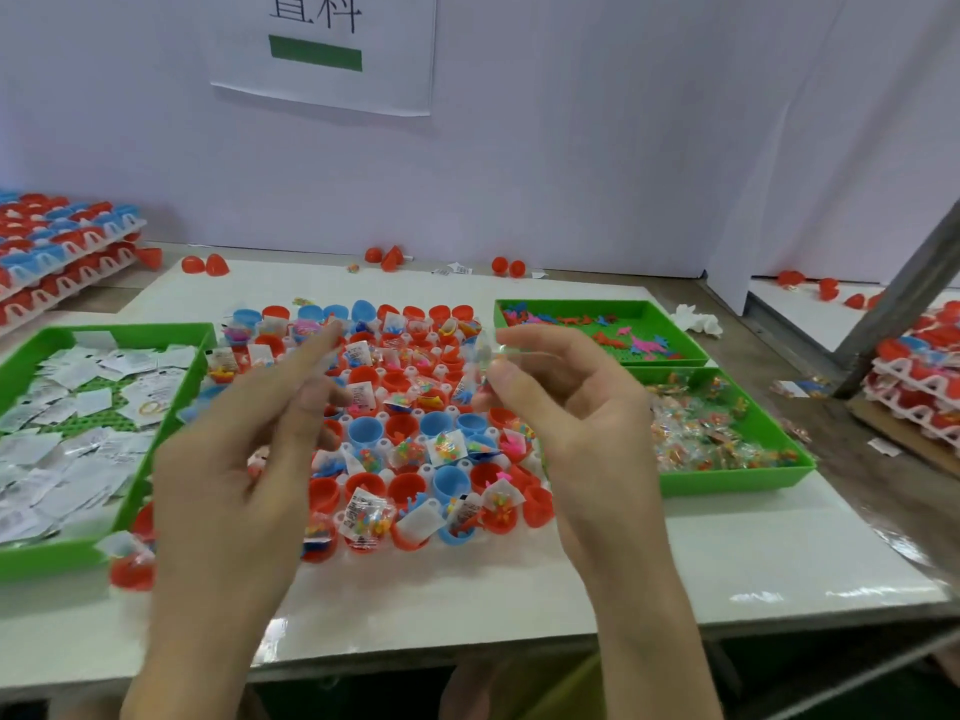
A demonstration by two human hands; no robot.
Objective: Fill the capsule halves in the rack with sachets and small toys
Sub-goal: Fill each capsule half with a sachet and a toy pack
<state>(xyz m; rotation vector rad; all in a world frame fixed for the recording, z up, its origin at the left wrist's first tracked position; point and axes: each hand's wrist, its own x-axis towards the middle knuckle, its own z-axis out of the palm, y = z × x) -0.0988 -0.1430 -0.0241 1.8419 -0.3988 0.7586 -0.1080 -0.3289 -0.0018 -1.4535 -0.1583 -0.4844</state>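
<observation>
Plain white wall [571,148] behind table [727,553]; paper sign [322,49] with green bar on wall. Table top white, glossy, glare near right edge. Grey metal post [904,298] slants at right.

Motion blurs the left hand [249,449] and right hand [571,407], which hide the rack's [383,415] near-left and right-side capsule halves [363,430]. Whether the right hand's grip holds anything cannot be told. Left of the rack, the sachet tray [104,332] runs off frame.
</observation>
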